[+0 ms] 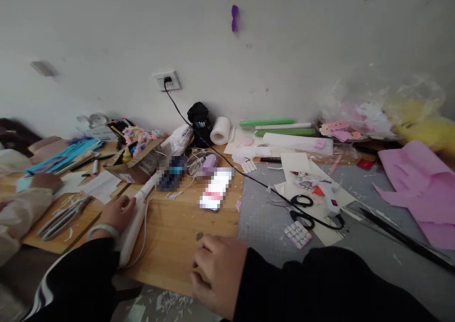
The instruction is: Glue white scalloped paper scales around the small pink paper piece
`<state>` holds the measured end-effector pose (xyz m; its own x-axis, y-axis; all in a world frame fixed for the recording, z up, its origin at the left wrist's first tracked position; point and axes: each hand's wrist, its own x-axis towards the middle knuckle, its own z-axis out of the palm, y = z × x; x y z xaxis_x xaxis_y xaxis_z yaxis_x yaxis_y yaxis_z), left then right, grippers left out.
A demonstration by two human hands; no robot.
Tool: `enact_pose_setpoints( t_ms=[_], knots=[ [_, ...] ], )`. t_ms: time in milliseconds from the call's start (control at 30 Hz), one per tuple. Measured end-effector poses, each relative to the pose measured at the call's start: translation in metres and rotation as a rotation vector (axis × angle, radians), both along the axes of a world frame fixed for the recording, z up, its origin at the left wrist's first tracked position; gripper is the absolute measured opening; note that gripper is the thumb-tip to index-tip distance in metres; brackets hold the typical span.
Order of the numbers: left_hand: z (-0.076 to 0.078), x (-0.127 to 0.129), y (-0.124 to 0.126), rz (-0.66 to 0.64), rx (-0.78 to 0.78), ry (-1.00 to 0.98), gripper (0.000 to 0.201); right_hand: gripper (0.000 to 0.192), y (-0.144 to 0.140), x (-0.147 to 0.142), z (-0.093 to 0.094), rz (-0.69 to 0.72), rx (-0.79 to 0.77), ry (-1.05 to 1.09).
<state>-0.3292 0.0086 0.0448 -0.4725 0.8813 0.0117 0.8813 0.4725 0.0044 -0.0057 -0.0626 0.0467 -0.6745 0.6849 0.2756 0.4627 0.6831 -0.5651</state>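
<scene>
Resting on a long, white, smooth-skinned roll (133, 232) left of the flat, lit phone (217, 189), the left hand (119, 213) has its fingers bent close together; whether they grip it I cannot tell. The right hand (220, 272), below the phone, curls loosely, pinching nothing visible. Pale slivers (174, 305) on the floor below the phone suggest some cutting is done; the large, limp pink sheet (421, 184) far right of it looks only partly used. Between them lie black-handled metal scissors (292, 201), a white plastic glue gun (332, 201) and a pale, pink-edged block of rounded squares (297, 234).
</scene>
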Motion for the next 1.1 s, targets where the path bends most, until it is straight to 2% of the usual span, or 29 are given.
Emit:
enact_pose_setpoints(
  t_ms=[167, 300, 433, 600, 700, 800, 867, 1000, 1033, 1100],
  knots=[
    [0.004, 0.002, -0.017, 0.074, 0.067, -0.038, 0.024, 0.016, 0.016, -0.031, 0.003, 0.033, -0.094, 0.020],
    [0.010, 0.003, -0.022, 0.047, 0.105, -0.118, 0.021, 0.015, 0.024, -0.043, 0.004, 0.051, -0.128, 0.042],
    [0.017, 0.019, 0.004, -0.062, 0.120, -0.181, 0.022, 0.017, 0.027, -0.048, 0.001, 0.047, -0.155, 0.048],
    [0.002, 0.060, 0.059, -0.183, 0.082, -0.168, 0.037, 0.018, 0.027, -0.047, -0.001, 0.046, -0.174, 0.066],
    [-0.005, 0.073, 0.080, -0.115, 0.094, -0.087, 0.058, 0.017, 0.030, -0.040, 0.001, 0.021, -0.181, 0.066],
    [-0.003, 0.071, 0.088, -0.011, 0.111, -0.052, 0.084, 0.017, 0.033, -0.034, 0.003, -0.005, -0.177, 0.071],
    [-0.002, 0.067, 0.091, 0.035, 0.100, -0.066, 0.092, 0.017, 0.034, -0.032, 0.004, -0.019, -0.180, 0.081],
    [-0.003, 0.065, 0.097, 0.056, 0.070, -0.127, 0.101, 0.018, 0.036, -0.032, 0.006, -0.013, -0.211, 0.068],
    [-0.004, 0.065, 0.098, 0.063, 0.070, -0.146, 0.099, 0.019, 0.037, -0.032, 0.006, -0.006, -0.232, 0.066],
    [-0.006, 0.066, 0.099, 0.091, 0.085, -0.193, 0.082, 0.020, 0.040, -0.031, 0.005, 0.002, -0.301, 0.106]
  ],
)
